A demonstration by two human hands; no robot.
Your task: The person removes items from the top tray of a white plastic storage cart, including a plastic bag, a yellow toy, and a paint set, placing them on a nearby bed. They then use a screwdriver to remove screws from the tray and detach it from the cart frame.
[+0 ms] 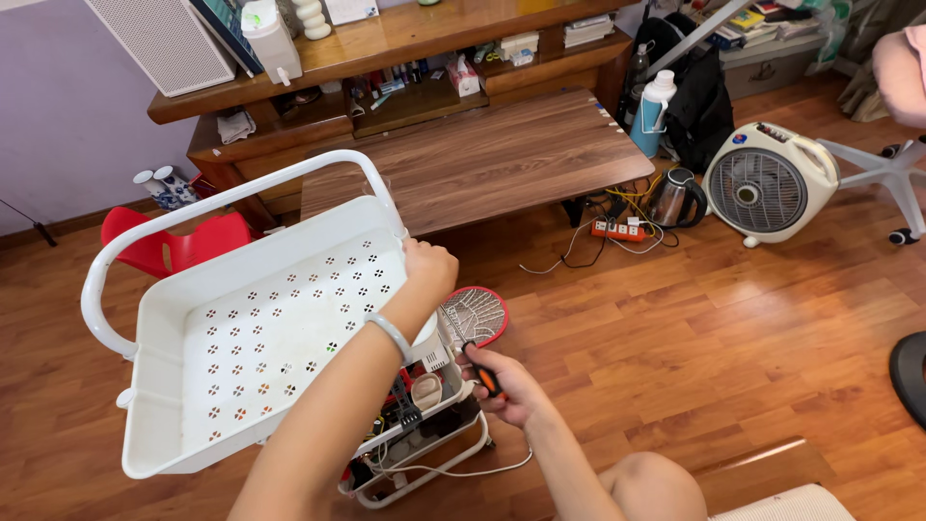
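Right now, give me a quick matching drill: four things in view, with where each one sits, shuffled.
Things:
1. Left hand
2. Right hand
3. Fan
4. Red chair

Places:
A. On the floor, far right of the table
B. Gripping the tray rim
C. Behind the tray, left of the table
D. Holding an orange-handled tool beside the cart

Pairs: 1-B, 2-D, 3-A, 4-C

the wooden floor (733,318) before me carries a white cart (241,328), a red racket (475,314), a power strip (619,230), kettle (673,198) and fan (767,183) far right.
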